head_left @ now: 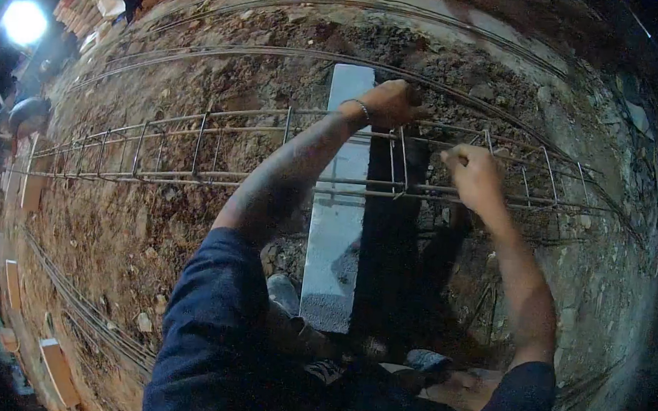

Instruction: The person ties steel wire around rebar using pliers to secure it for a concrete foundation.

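Observation:
A long rebar cage, thin bars tied with square stirrups, runs across the view over a pale rectangular block. Over the cage's far bars, just right of the block's far end, is my left hand, with a bracelet at the wrist. Its fingers are curled, and whatever they grip is hidden. My right hand hovers at the cage's right part, near a stirrup. Thumb and fingers are pinched together there; anything between them is too small to make out.
Rough, stony soil lies all around. Long loose bars stretch behind the cage, and another bundle of bars lies at the near left. Bricks stand along the left edge. A bright lamp shines at the upper left.

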Tool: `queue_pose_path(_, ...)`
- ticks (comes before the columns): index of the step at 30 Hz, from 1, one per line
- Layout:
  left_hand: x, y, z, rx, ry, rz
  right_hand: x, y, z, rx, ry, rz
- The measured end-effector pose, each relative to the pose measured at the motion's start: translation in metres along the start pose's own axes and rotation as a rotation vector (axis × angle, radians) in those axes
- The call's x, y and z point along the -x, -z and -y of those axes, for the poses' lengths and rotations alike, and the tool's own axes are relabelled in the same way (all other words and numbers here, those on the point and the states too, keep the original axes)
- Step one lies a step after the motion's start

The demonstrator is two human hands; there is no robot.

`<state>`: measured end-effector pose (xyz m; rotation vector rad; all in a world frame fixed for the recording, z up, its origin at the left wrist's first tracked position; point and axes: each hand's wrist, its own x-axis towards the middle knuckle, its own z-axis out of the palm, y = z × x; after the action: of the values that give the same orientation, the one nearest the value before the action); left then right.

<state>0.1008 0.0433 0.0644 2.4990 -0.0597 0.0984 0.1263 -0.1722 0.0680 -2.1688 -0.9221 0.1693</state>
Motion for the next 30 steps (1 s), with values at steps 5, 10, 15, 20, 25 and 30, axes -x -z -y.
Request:
queue_pose_path(5,-0.018,-0.02,0.063,-0.098,-0.293,-0.25,-0.017,-0.004,-0.017,0.256,-0.197,0.23)
queue_pose_path(10,-0.015,-0.023,0.076,-0.083,0.09,0.014,-0.058,-0.039,-0.058,0.75,0.204,0.499)
queue_pose_path(15,-0.04,-0.06,0.116,-0.151,0.012,0.017,-0.076,-0.059,-0.047,-0.065,-0.517,0.26)
queue_pose_path(20,-0.041,-0.056,0.093,-0.065,-0.198,-0.122,-0.06,-0.07,-0.048,-0.48,-0.515,0.195)
queue_pose_path(25,-0.047,-0.06,0.097,0.001,0.056,-0.139,-0.061,-0.075,-0.032,-0.439,-0.521,0.238)
queue_pose_path(30,-0.032,-0.043,0.085,0.237,0.21,-0.147,-0.055,-0.088,-0.025,-0.555,-0.496,0.164)
